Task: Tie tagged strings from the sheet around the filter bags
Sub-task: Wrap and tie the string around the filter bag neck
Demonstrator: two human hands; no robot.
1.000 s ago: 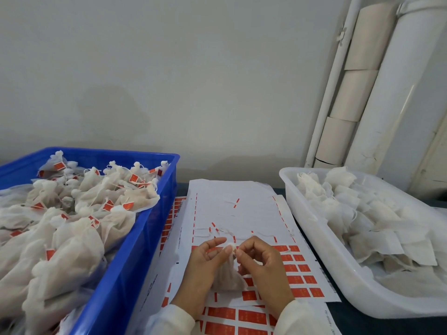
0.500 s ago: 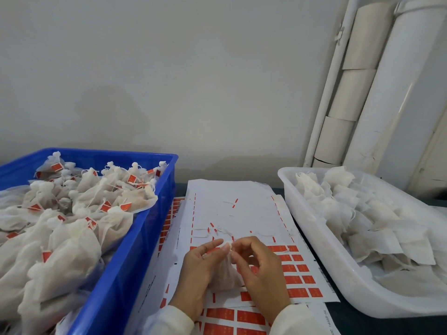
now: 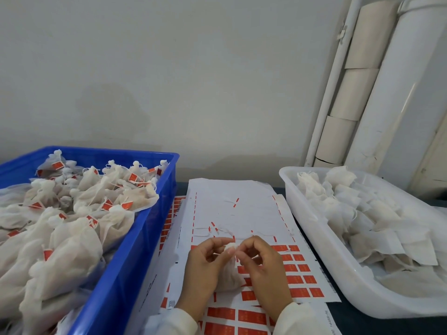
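Left hand [image 3: 205, 262] and right hand [image 3: 263, 264] both pinching gathered neck of filter bag [image 3: 229, 276] between them, over sheet [image 3: 244, 213] of orange tags, print too blurred to read, blue bin [image 3: 135, 250] left, white tub [image 3: 321, 243] right

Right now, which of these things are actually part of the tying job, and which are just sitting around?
Part of the job:
- filter bag, held between left hand and right hand
- tag sheet
- blue crate of tied bags
- white tub of untied bags

Just there:
- paper rolls against the wall
- white pipe
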